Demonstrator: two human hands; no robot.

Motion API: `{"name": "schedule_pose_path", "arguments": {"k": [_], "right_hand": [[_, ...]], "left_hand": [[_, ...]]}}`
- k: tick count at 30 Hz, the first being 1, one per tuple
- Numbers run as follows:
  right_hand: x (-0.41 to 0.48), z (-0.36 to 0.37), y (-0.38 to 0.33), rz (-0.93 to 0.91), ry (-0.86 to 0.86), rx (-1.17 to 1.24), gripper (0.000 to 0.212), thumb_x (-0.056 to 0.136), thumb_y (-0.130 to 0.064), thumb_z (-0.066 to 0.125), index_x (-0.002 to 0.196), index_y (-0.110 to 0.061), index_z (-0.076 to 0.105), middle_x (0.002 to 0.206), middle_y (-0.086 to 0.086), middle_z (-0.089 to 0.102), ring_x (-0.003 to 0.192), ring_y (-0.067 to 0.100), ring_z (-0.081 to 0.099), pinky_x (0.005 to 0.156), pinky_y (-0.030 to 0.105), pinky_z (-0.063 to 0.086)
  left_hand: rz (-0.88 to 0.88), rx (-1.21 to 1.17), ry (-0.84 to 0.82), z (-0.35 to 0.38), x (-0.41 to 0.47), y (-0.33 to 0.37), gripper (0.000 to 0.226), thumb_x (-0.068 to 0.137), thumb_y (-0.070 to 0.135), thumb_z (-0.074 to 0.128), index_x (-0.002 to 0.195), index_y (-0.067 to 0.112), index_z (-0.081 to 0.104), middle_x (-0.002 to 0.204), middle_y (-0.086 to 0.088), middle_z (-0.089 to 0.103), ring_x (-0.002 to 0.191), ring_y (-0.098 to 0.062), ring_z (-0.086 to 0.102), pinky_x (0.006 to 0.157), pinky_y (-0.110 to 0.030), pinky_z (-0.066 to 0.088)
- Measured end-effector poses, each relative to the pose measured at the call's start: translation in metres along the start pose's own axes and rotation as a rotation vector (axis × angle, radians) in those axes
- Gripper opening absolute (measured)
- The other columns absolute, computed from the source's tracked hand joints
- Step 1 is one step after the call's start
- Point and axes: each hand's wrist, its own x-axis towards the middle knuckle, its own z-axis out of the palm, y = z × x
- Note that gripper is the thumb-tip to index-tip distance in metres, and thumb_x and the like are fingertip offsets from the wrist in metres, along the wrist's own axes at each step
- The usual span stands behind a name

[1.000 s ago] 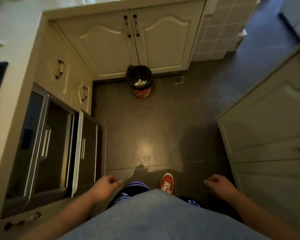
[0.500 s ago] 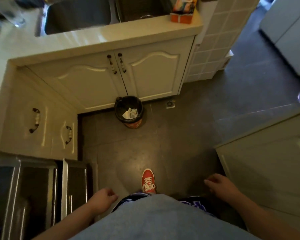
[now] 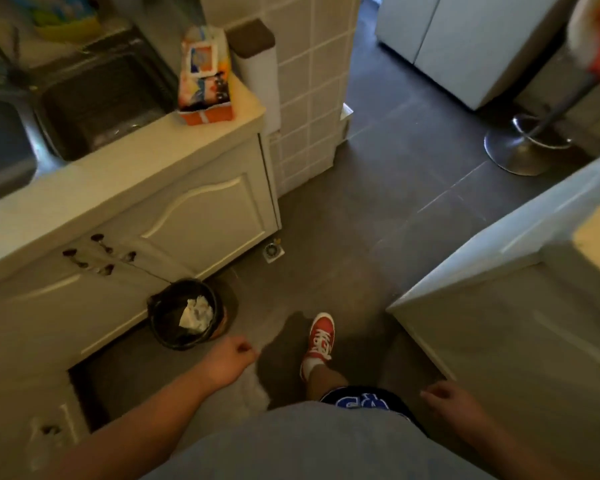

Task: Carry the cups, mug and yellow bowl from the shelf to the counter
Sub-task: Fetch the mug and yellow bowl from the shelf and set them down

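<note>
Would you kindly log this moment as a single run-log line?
phase: walking, no cups in view | left hand: empty, loosely curled | right hand: empty | ahead: trash bin by sink cabinet

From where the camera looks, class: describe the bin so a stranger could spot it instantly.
Start at the sink counter on the left and drop to the floor below its cabinet doors. There stands the small round bin, black-lined, with crumpled white paper inside: the only container on the floor.

We see a brushed metal sink (image 3: pixel 94 109), matt dark floor tiles (image 3: pixel 395 188), and crumpled paper (image 3: pixel 196 315) in a glossy black bin liner (image 3: pixel 163 320).
</note>
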Motion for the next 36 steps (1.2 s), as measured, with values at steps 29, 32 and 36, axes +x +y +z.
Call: {"name": "schedule_pose_path", "arguments": {"k": [29,32,36], "right_hand": [[0.172,-0.217,-0.286,0.125,0.161,0.271,0.019,0.090,-0.031,0.064,0.093,-0.013,0.064,0.089,0.008,0.070,0.075,0.020,0.069,0.077,0.039,0.058],[0.175,-0.235,-0.263,0.219,0.201,0.379,0.018,0.089,-0.029,0.065,0.091,-0.011,0.064,0.088,0.009,0.069,0.072,0.021,0.069,0.068,0.034,0.054],[0.196,-0.261,-0.237,0.324,0.193,0.483,0.020,0.088,-0.029,0.067,0.089,-0.009,0.064,0.086,0.012,0.070,0.077,0.028,0.070,0.065,0.031,0.050]], "left_hand": [[0.061,0.350,-0.164,-0.217,0.320,0.324,0.016,0.089,0.036,0.063,0.083,0.021,0.062,0.093,-0.005,0.068,0.092,-0.022,0.066,0.080,-0.033,0.050],[0.136,0.381,-0.210,-0.209,0.349,0.403,0.026,0.090,0.039,0.061,0.098,0.015,0.066,0.097,-0.006,0.069,0.091,-0.021,0.066,0.082,-0.035,0.052],[0.197,0.428,-0.243,-0.193,0.387,0.494,0.024,0.093,0.037,0.058,0.104,0.017,0.064,0.100,-0.006,0.067,0.094,-0.021,0.063,0.088,-0.040,0.053]]}}
